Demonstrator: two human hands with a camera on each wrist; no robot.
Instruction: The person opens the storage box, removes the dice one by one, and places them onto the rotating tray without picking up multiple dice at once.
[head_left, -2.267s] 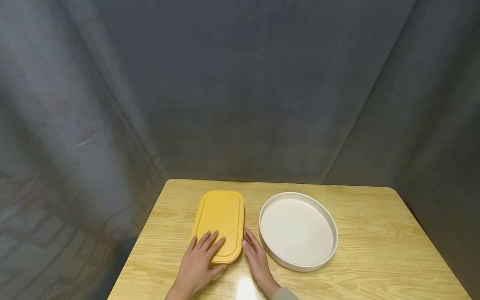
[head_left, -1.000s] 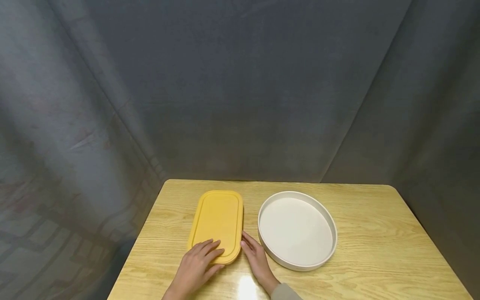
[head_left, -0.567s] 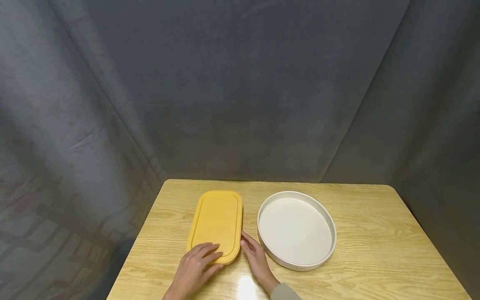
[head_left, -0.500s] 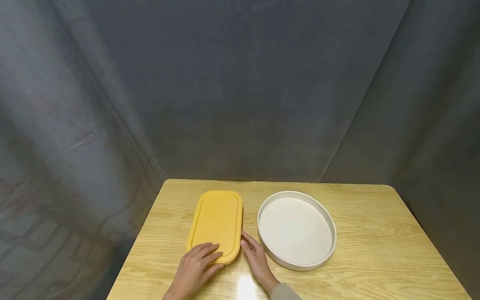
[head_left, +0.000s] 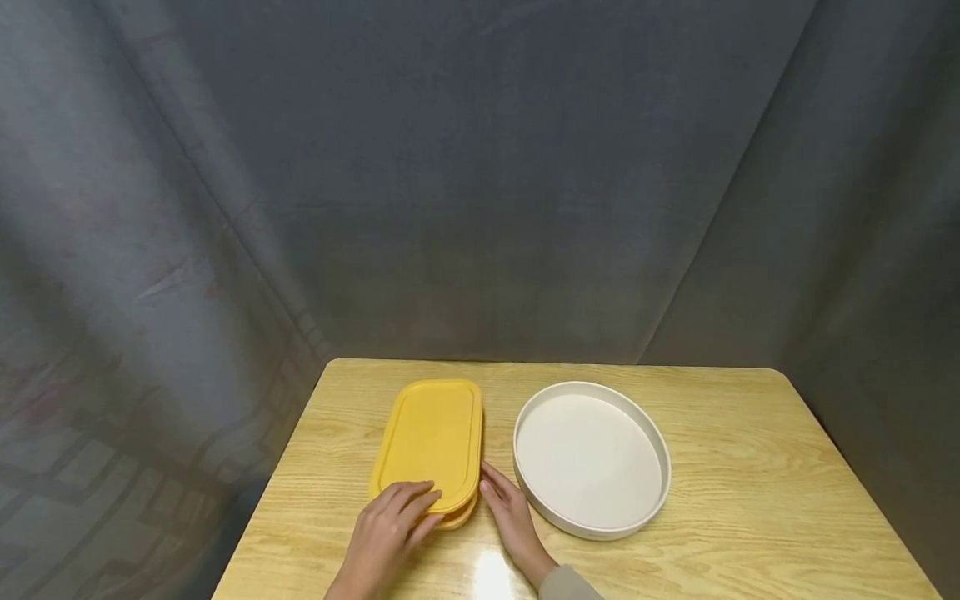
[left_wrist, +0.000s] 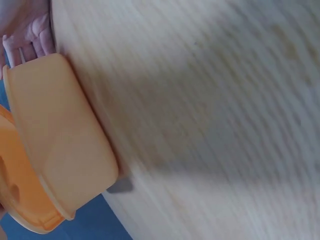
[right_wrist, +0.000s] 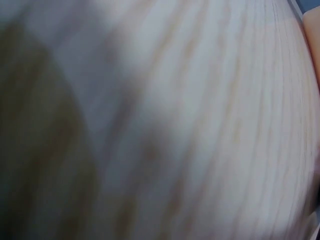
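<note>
- Yellow lid (head_left: 433, 433) sits on the yellow box (left_wrist: 60, 145), left-centre of the desk (head_left: 750, 500); its near end is lifted slightly off the box rim.
- Left hand (head_left: 386, 537) at the lid's near end, fingers (head_left: 416, 497) curled over the lid's top and gripping its near edge.
- Right hand (head_left: 512, 521) lies flat on the desk, fingers straight and together, touching the box's near right side.
- White round tray (head_left: 652, 433) just right of the box, not touching it.
- Right wrist view shows only blurred wood grain.
</note>
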